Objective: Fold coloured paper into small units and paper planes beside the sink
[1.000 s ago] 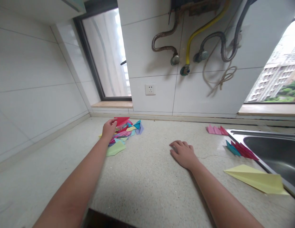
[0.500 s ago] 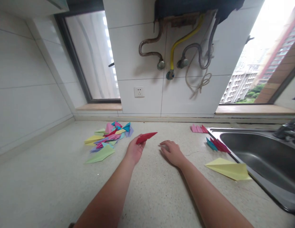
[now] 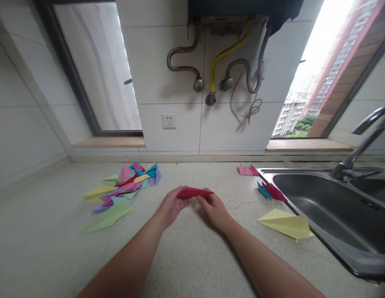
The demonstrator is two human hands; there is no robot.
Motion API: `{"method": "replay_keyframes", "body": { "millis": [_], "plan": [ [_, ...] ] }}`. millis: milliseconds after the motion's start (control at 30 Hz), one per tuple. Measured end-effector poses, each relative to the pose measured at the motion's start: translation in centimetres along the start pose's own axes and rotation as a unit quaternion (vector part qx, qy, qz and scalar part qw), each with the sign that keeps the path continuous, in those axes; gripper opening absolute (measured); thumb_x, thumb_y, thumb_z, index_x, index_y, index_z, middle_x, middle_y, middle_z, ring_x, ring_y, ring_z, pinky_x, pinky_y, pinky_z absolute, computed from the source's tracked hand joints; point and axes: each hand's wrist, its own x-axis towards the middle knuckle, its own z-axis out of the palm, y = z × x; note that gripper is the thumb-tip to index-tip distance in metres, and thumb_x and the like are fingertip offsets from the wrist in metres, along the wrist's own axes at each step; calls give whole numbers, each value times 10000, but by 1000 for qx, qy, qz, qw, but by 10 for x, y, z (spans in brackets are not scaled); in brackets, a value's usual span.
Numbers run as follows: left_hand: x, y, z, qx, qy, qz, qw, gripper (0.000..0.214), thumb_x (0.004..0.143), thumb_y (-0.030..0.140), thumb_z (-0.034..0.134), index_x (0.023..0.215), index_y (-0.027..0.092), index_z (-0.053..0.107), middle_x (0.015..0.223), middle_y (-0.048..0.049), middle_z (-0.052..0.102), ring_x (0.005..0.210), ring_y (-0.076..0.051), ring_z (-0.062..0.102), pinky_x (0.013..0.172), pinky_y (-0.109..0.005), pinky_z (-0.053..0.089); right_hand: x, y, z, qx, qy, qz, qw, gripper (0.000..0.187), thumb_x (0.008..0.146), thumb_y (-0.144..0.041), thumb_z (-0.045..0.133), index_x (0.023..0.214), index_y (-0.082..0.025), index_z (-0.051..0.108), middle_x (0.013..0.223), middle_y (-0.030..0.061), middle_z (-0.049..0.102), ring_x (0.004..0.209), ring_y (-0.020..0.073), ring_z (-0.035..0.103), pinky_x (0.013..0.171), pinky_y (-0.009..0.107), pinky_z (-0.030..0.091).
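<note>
A red paper plane (image 3: 194,192) is held level above the pale countertop (image 3: 186,252), its nose to the right. My left hand (image 3: 172,207) grips its left end. At the nose, the thumb and fingers of my right hand (image 3: 212,209) are closed on the paper. To the left lies a jumbled heap of folded paper planes (image 3: 127,186) in several colours, with a light green plane (image 3: 110,217) at its near side. On the right rest pink paper planes (image 3: 247,170), a row of blue and dark red planes (image 3: 273,191), and a larger yellow plane (image 3: 287,224).
A steel sink (image 3: 322,207) with a faucet (image 3: 359,145) is set into the counter at the right. The tiled wall behind carries a power socket (image 3: 169,121), a yellow gas hose (image 3: 223,58) and metal hoses. Windows stand on both sides.
My right hand has closed on the red plane's nose, where it was apart before. The plane has come lower and more level. The view has turned to the right.
</note>
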Motion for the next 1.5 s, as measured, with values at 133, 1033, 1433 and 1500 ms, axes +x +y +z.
{"method": "replay_keyframes", "body": {
  "millis": [133,1033,1433,1500],
  "plan": [
    [-3,1,4,5,-23,-17,1000,378,895,398,603,1141,115,653,1155,-175,685,971,-239,678,853,-379,547,4,5,-4,27,61,14,998,312,893,-398,562,1066,-164,675,1037,103,709,925,229,634,855,381,483],
    [-8,4,7,72,-21,10,997,358,808,318,733,1075,80,713,1054,-168,725,849,-179,679,696,-251,532,5,-3,-15,142,1,72,987,233,796,-367,670,720,-149,699,674,25,650,640,140,542,634,273,405],
    [-5,7,3,119,5,37,992,379,760,340,761,1058,108,725,1053,-166,729,851,-187,678,674,-253,506,10,0,-36,219,79,71,970,282,761,-399,732,928,-203,616,708,-1,676,637,142,612,648,279,459],
    [-4,8,1,142,9,47,989,376,754,344,763,1052,117,731,1054,-158,731,841,-184,677,669,-254,506,11,2,-41,217,82,58,971,310,753,-384,739,976,-217,602,677,-22,664,622,142,617,646,281,466]
  ]
}}
